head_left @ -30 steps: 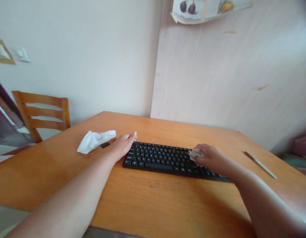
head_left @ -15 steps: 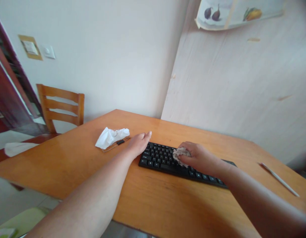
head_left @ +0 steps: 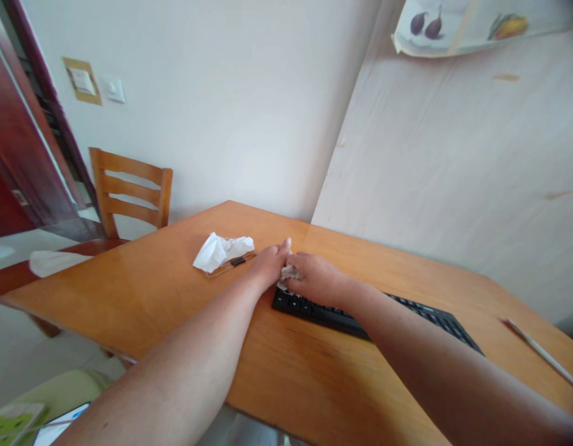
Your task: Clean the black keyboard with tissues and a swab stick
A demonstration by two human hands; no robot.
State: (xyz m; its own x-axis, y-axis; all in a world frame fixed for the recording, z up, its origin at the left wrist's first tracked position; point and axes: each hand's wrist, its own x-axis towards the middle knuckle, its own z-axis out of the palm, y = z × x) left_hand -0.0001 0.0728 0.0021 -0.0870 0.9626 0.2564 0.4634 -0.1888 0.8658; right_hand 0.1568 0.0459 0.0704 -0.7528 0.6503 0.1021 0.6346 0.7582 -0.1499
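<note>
A black keyboard (head_left: 332,317) lies on the wooden table, its left part covered by my hands. My right hand (head_left: 321,280) is closed on a crumpled, greyish-white tissue (head_left: 290,272), pressing it onto the keys at the left end. Against the keyboard's left end, my left hand (head_left: 270,263) grips the edge with its thumb pointing up; its other fingers are largely hidden. The two hands nearly meet around the tissue.
Left of the hands, a white crumpled sheet (head_left: 221,249) lies beside glasses-like thin frames with a dark piece (head_left: 238,261). A slim pale stick (head_left: 541,353) rests at the table's right. A wooden chair (head_left: 132,189) stands at the far left, and a phone (head_left: 61,424) lies lower left.
My right hand has slid the tissue leftward along the keys to my left hand. The left hand stays at the keyboard's left end. The view has turned slightly left.
</note>
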